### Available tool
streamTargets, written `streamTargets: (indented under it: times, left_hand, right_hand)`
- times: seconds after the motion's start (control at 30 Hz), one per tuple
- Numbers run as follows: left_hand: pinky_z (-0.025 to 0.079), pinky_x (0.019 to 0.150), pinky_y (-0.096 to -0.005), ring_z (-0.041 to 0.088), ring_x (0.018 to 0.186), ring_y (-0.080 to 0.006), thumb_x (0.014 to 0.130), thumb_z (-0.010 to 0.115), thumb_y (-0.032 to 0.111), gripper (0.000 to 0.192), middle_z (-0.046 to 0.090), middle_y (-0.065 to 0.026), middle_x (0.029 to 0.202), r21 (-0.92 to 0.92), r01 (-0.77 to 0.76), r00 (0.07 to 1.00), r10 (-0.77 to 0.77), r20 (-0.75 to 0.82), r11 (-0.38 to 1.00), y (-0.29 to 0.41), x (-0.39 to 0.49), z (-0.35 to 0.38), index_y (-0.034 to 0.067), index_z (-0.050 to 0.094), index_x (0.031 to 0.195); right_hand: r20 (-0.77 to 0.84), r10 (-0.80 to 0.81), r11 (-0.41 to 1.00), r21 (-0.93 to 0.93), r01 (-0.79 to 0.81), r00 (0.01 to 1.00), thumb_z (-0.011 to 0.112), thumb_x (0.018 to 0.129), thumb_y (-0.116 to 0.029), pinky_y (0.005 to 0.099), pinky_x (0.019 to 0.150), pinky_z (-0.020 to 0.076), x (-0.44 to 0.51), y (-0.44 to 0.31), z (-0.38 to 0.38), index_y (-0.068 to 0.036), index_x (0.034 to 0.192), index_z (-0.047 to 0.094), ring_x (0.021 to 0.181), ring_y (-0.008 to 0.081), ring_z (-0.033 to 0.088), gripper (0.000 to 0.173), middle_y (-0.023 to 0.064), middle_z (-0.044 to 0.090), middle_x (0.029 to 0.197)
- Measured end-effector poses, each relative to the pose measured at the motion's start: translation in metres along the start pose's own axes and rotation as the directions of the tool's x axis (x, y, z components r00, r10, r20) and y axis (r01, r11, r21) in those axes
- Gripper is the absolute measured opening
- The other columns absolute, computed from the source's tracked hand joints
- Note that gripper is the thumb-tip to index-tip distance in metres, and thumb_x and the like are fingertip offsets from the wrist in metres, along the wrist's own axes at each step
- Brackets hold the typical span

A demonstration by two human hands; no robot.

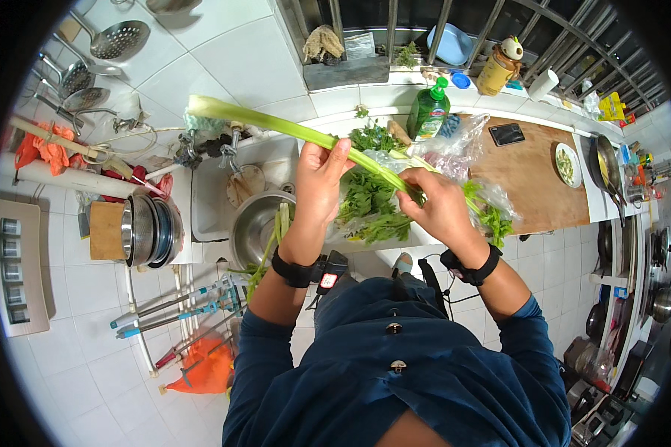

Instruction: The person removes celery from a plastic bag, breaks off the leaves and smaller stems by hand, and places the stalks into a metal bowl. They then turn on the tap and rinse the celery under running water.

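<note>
A long pale-green celery stalk (268,124) slants across the view, held up above the counter. My left hand (325,173) grips it around the middle, thumb on top. At its lower right end my right hand (433,204) pinches it between thumb and fingers. Leafy celery tops (369,195) lie on the counter beneath and between my hands. Below my left hand, a stainless steel bowl (251,223) has celery stalks (280,223) hanging over its rim. More leaves (497,223) stick out beside my right hand near clear plastic film.
The sink (212,201) lies at left behind the bowl. A green dish-soap bottle (429,112) stands at the back. To the right, a wooden board (531,173) bears a phone (506,134) and a plate of chopped food (566,165); frying pans (604,162) sit beyond. Stacked metal bowls (151,229) are far left.
</note>
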State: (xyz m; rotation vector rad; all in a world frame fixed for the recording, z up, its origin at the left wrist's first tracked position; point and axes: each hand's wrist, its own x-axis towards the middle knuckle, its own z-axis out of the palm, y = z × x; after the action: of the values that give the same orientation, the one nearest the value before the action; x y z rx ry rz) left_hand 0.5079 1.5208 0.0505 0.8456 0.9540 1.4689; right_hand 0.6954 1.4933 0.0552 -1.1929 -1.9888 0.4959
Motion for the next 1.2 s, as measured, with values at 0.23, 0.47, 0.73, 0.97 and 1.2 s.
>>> streamTargets:
  times: [0.23,0.47,0.73,0.97,1.2]
  left_hand:
    - [0.053,0.072,-0.0366,0.061,0.081,-0.0236,0.090,0.049,0.013,0.016,0.059,-0.0135,0.086,0.064,-0.041,0.999,0.039,0.030,0.997,0.014,-0.011,-0.001,0.003,0.039,0.096]
    - [0.052,0.070,-0.0285,0.060,0.076,-0.0175,0.090,0.049,0.014,0.018,0.057,-0.0133,0.084,0.242,-0.245,0.970,0.234,0.073,0.939,0.027,-0.025,-0.001,0.000,0.039,0.094]
    - [0.043,0.087,-0.0453,0.052,0.085,-0.0196,0.094,0.038,0.018,0.016,0.050,-0.0095,0.088,-0.398,-0.084,0.946,0.199,0.256,0.913,0.011,-0.028,0.001,0.009,0.035,0.107]
    - [0.040,0.074,-0.0346,0.039,0.071,-0.0133,0.094,0.041,0.023,0.018,0.039,-0.0024,0.076,-0.404,-0.016,0.972,0.109,0.207,0.915,0.001,-0.034,0.004,0.013,0.036,0.108]
    - [0.037,0.074,-0.0325,0.037,0.071,-0.0119,0.093,0.043,0.023,0.015,0.038,-0.0002,0.075,-0.441,-0.022,0.987,0.089,0.132,0.897,-0.001,-0.050,0.014,0.014,0.037,0.104]
  right_hand:
    - [0.026,-0.127,0.975,-0.181,0.129,0.992,0.060,0.072,-0.005,0.0368,0.060,0.0463,0.005,-0.005,0.000,-0.005,0.086,0.058,0.066,0.0275,0.056,0.014,0.0099,0.057,0.069]
    - [0.114,-0.206,0.899,-0.371,0.234,0.972,0.058,0.069,-0.005,0.0333,0.065,0.0458,0.010,-0.001,0.001,-0.001,0.082,0.058,0.072,0.0283,0.054,0.014,0.0116,0.055,0.075]
    - [0.408,0.177,0.694,0.593,-0.408,0.895,0.050,0.084,-0.010,0.0256,0.066,0.0432,0.006,-0.008,0.007,0.002,0.090,0.056,0.065,0.0205,0.053,0.015,0.0096,0.056,0.072]
    - [0.157,-0.154,0.981,-0.096,0.170,0.975,0.050,0.073,-0.006,0.0338,0.062,0.0413,0.005,0.007,0.012,0.000,0.076,0.051,0.070,0.0288,0.051,0.006,0.0115,0.051,0.070]
    - [0.294,0.590,0.196,0.851,-0.487,0.752,0.044,0.082,-0.014,0.0269,0.061,0.0385,-0.004,-0.006,0.051,-0.003,0.080,0.049,0.068,0.0145,0.046,0.012,0.0031,0.044,0.067]
